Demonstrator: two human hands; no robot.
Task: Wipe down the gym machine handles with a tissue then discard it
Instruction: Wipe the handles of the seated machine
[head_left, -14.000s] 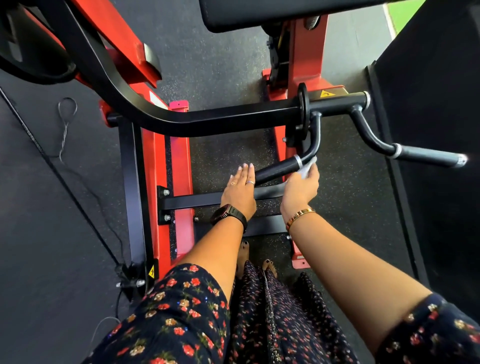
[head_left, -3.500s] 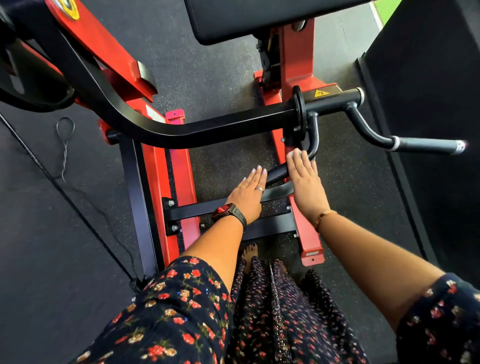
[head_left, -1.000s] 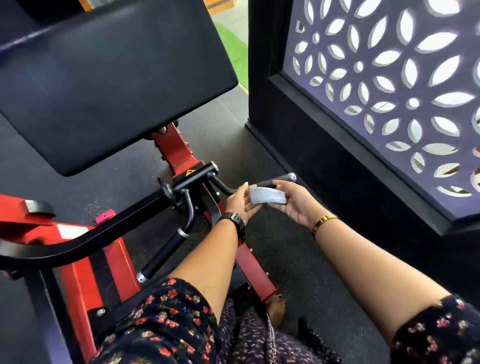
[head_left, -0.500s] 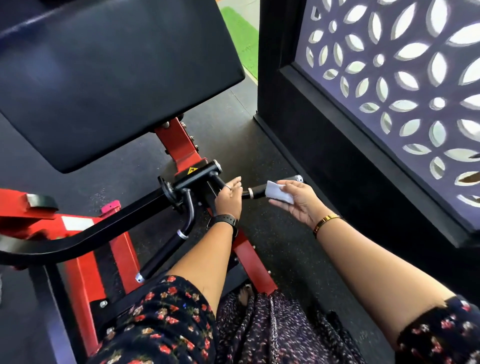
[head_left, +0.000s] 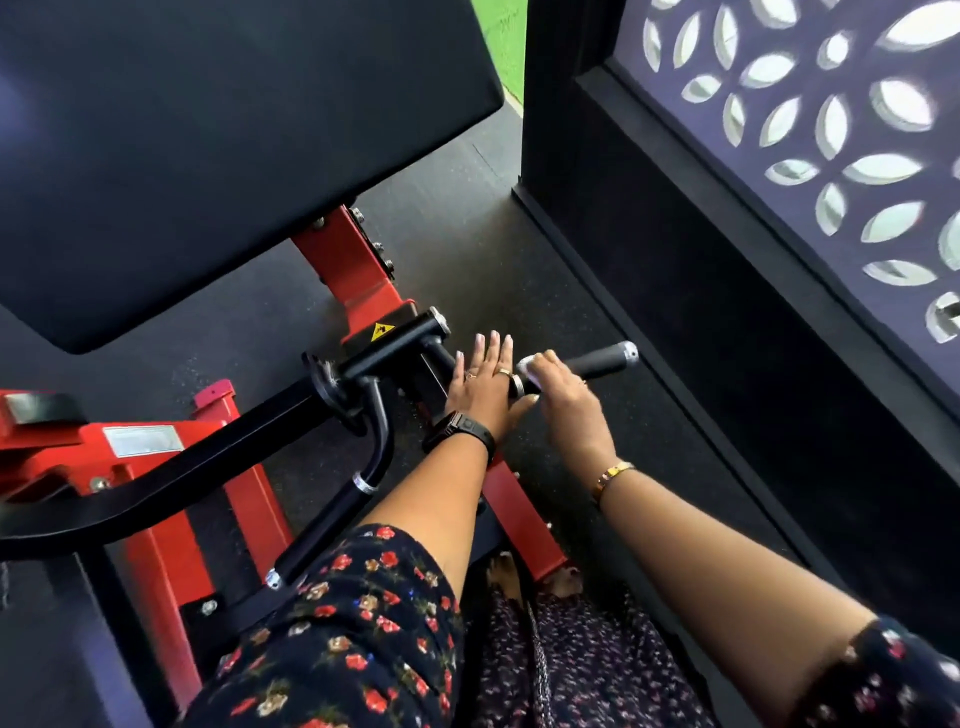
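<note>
The red and black gym machine has two black handles. The right handle (head_left: 602, 360) points right, with a silver end cap. My right hand (head_left: 563, 395) wraps around its inner end with a white tissue (head_left: 525, 367) pressed under the fingers; only a small edge of tissue shows. My left hand (head_left: 480, 384) lies flat with straight fingers on the bent bar just left of that handle. The left handle (head_left: 332, 525) slants down toward my lap, untouched.
A large black pad (head_left: 218, 135) hangs over the machine at upper left. A dark partition with a patterned cut-out screen (head_left: 810, 156) stands close on the right. Red frame beams (head_left: 524, 514) cross the dark rubber floor (head_left: 483, 270). My floral dress fills the bottom.
My right hand has moved from holding the tissue in the air to closing over the right handle with it. My left hand has flattened on the bar beside it.
</note>
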